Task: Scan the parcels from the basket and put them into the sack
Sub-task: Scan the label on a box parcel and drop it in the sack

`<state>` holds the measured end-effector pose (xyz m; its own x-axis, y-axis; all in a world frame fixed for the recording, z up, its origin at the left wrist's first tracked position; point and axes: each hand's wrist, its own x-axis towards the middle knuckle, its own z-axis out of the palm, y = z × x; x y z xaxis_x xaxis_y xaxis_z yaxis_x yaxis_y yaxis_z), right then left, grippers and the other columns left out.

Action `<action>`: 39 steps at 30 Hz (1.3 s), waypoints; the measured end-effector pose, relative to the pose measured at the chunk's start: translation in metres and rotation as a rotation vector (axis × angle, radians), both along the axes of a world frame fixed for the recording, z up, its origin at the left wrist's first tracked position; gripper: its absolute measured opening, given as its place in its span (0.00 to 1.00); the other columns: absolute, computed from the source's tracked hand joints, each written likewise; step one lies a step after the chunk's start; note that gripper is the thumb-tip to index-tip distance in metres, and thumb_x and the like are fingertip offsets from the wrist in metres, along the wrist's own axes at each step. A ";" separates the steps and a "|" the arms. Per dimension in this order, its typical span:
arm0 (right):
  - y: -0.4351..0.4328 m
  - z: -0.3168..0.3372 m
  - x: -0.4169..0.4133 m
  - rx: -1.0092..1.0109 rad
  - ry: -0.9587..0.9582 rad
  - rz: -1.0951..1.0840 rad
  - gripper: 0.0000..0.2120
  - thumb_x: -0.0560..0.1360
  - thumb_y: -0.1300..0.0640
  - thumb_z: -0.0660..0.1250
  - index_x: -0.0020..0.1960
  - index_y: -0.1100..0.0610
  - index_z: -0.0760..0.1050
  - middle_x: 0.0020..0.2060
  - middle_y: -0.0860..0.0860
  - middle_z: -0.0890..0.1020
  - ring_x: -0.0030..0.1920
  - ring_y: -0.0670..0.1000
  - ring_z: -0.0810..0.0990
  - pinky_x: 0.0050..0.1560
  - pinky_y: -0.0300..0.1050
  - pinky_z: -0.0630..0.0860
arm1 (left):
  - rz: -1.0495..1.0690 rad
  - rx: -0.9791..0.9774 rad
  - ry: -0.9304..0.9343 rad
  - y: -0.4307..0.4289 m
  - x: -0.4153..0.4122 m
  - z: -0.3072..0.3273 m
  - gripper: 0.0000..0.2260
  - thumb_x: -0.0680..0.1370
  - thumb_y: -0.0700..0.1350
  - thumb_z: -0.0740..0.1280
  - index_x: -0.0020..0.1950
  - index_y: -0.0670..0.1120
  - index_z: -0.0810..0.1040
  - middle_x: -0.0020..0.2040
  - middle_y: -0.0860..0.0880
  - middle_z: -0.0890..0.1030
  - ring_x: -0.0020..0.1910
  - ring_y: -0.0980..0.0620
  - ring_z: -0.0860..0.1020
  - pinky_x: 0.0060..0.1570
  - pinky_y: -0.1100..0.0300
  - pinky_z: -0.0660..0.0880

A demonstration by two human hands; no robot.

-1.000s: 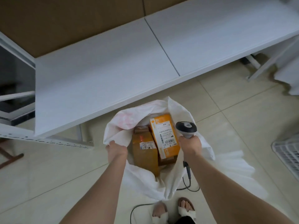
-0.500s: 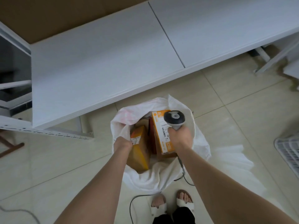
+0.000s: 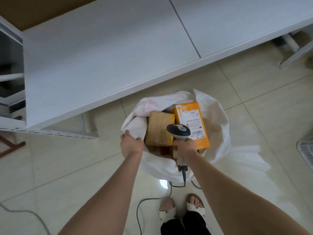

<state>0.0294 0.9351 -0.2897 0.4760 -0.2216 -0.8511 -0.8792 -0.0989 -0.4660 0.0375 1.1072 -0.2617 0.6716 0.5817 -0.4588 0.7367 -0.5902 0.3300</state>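
Sack (image 3: 217, 128): white woven fabric, soft and crumpled, standing on the pale glossy floor tiles (image 3: 264, 92) with its mouth gaping wide. The left hand (image 3: 131, 146) is gripping the left rim, fingers curled over the fabric edge. The right hand (image 3: 185, 147) is wrapping around the handle of the scanner (image 3: 178, 130), whose rounded grey head is hovering over the sack's mouth.

2 parcels are lying uppermost inside: an orange carton (image 3: 191, 117), rectangular and sharp-edged, showing a white barcode label, and beside it to the left a brown parcel (image 3: 159, 131) wrapped in shiny tape, with softer corners. The 2 are touching along their long sides.

Under them, darker red and tan pieces are showing near the right wrist; what they are I cannot tell. The scanner head is covering part of the label. The basket (image 3: 307, 155), a white lattice, is being cut off by the right frame edge, well apart from the sack.

A grey cable (image 3: 138, 212) is trailing from the scanner's heel across the tiles. The white table (image 3: 101, 56), smooth panels with 1 seam, is ending just beyond the sack's far rim; open floor is lying to the left and right.
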 end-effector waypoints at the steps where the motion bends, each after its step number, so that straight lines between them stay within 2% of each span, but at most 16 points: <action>1: 0.002 -0.002 0.002 -0.030 -0.036 -0.008 0.05 0.74 0.61 0.69 0.48 0.59 0.75 0.42 0.55 0.78 0.43 0.54 0.77 0.41 0.47 0.78 | 0.018 0.012 -0.026 0.001 0.003 -0.001 0.26 0.77 0.39 0.62 0.75 0.41 0.60 0.71 0.41 0.65 0.65 0.38 0.70 0.61 0.49 0.69; 2: 0.001 -0.004 0.003 -0.075 -0.087 -0.032 0.06 0.72 0.62 0.69 0.49 0.60 0.76 0.45 0.56 0.79 0.44 0.55 0.78 0.41 0.48 0.78 | 0.053 0.030 -0.043 0.006 0.005 -0.002 0.28 0.77 0.38 0.62 0.76 0.41 0.59 0.72 0.41 0.64 0.65 0.37 0.70 0.62 0.49 0.69; 5: -0.010 -0.010 0.017 -0.173 -0.171 0.015 0.16 0.70 0.62 0.68 0.58 0.61 0.77 0.58 0.57 0.78 0.56 0.59 0.78 0.58 0.55 0.77 | 0.143 0.122 -0.046 0.031 0.004 -0.006 0.30 0.76 0.37 0.64 0.76 0.42 0.59 0.74 0.42 0.61 0.63 0.36 0.70 0.62 0.49 0.68; 7: -0.015 -0.020 0.023 -0.078 -0.130 0.045 0.15 0.70 0.64 0.69 0.57 0.60 0.77 0.55 0.56 0.79 0.59 0.60 0.77 0.58 0.53 0.75 | 0.099 0.182 -0.014 0.039 0.003 -0.013 0.30 0.75 0.38 0.65 0.76 0.44 0.59 0.75 0.45 0.60 0.64 0.37 0.67 0.60 0.48 0.68; 9: -0.006 -0.028 0.016 0.009 -0.020 0.121 0.14 0.71 0.65 0.69 0.56 0.59 0.76 0.49 0.55 0.80 0.58 0.60 0.78 0.55 0.52 0.76 | -0.027 0.279 0.084 0.032 0.006 -0.021 0.29 0.76 0.42 0.66 0.75 0.47 0.59 0.76 0.46 0.55 0.68 0.39 0.63 0.62 0.48 0.65; 12: 0.007 -0.044 0.004 -0.199 -0.030 0.353 0.18 0.74 0.58 0.65 0.64 0.55 0.73 0.58 0.52 0.78 0.59 0.59 0.76 0.61 0.54 0.75 | -0.343 0.374 0.157 0.010 0.021 -0.038 0.28 0.76 0.42 0.64 0.75 0.51 0.59 0.77 0.46 0.49 0.74 0.43 0.55 0.69 0.48 0.58; 15: 0.005 -0.047 0.013 -0.263 -0.127 0.308 0.13 0.76 0.54 0.62 0.59 0.55 0.76 0.59 0.54 0.76 0.49 0.52 0.75 0.54 0.50 0.77 | -0.490 0.239 0.216 -0.005 0.039 -0.052 0.28 0.77 0.45 0.65 0.75 0.51 0.59 0.77 0.47 0.50 0.73 0.42 0.57 0.69 0.47 0.60; 18: -0.003 -0.053 0.019 -0.275 -0.102 0.289 0.14 0.77 0.53 0.63 0.59 0.57 0.77 0.61 0.55 0.74 0.46 0.53 0.77 0.53 0.50 0.78 | -0.406 0.103 0.355 -0.013 0.048 -0.061 0.26 0.78 0.45 0.64 0.74 0.51 0.60 0.76 0.45 0.54 0.68 0.40 0.65 0.65 0.46 0.67; 22: -0.007 -0.061 0.011 -0.240 -0.079 0.216 0.10 0.75 0.56 0.65 0.55 0.57 0.78 0.49 0.54 0.81 0.43 0.53 0.79 0.45 0.48 0.79 | -0.417 0.040 0.536 -0.004 0.034 -0.067 0.19 0.80 0.45 0.59 0.70 0.42 0.67 0.76 0.43 0.54 0.67 0.42 0.68 0.63 0.52 0.70; 24: -0.007 -0.062 0.010 -0.211 -0.082 0.165 0.08 0.75 0.56 0.65 0.53 0.55 0.77 0.43 0.51 0.81 0.41 0.51 0.79 0.44 0.48 0.80 | -0.365 0.053 0.466 0.004 0.022 -0.070 0.16 0.79 0.45 0.60 0.65 0.41 0.72 0.72 0.42 0.64 0.61 0.43 0.74 0.57 0.52 0.74; 26: -0.007 -0.062 0.010 -0.192 -0.081 0.134 0.07 0.75 0.57 0.66 0.52 0.55 0.77 0.41 0.51 0.80 0.41 0.51 0.79 0.45 0.49 0.81 | -0.338 0.077 0.262 0.000 0.009 -0.064 0.14 0.78 0.46 0.63 0.62 0.43 0.75 0.61 0.43 0.77 0.55 0.43 0.77 0.51 0.53 0.77; 28: -0.004 -0.061 0.008 -0.176 -0.079 0.127 0.07 0.74 0.58 0.66 0.51 0.57 0.78 0.44 0.54 0.81 0.41 0.52 0.79 0.45 0.49 0.81 | -0.384 0.102 0.129 -0.014 0.006 -0.057 0.18 0.77 0.47 0.65 0.67 0.48 0.71 0.57 0.46 0.80 0.56 0.45 0.78 0.48 0.55 0.76; 32: 0.003 -0.059 0.008 -0.181 -0.053 0.199 0.12 0.73 0.55 0.66 0.55 0.55 0.78 0.53 0.56 0.79 0.50 0.56 0.79 0.55 0.54 0.79 | -0.307 -0.064 0.144 -0.028 0.035 -0.059 0.35 0.75 0.48 0.69 0.77 0.48 0.53 0.69 0.44 0.70 0.67 0.43 0.71 0.62 0.49 0.73; 35: 0.006 -0.059 0.013 -0.188 -0.126 0.185 0.03 0.73 0.54 0.65 0.44 0.52 0.76 0.44 0.54 0.81 0.46 0.54 0.79 0.48 0.51 0.80 | -0.345 -0.016 0.217 -0.024 0.045 -0.067 0.29 0.76 0.52 0.66 0.74 0.49 0.60 0.69 0.43 0.69 0.67 0.41 0.69 0.62 0.47 0.72; 37: 0.010 -0.057 0.018 -0.167 -0.170 0.142 0.06 0.73 0.54 0.66 0.38 0.51 0.74 0.36 0.51 0.80 0.36 0.49 0.77 0.35 0.44 0.76 | -0.388 0.138 0.208 -0.019 0.045 -0.072 0.25 0.77 0.56 0.65 0.71 0.52 0.64 0.68 0.41 0.65 0.67 0.40 0.66 0.62 0.46 0.70; 39: 0.017 -0.057 0.024 -0.041 -0.183 0.059 0.06 0.72 0.58 0.68 0.38 0.52 0.73 0.33 0.51 0.78 0.33 0.48 0.75 0.35 0.46 0.76 | -0.318 0.129 0.141 -0.011 0.051 -0.077 0.23 0.75 0.57 0.66 0.68 0.51 0.68 0.68 0.42 0.62 0.67 0.40 0.64 0.64 0.47 0.67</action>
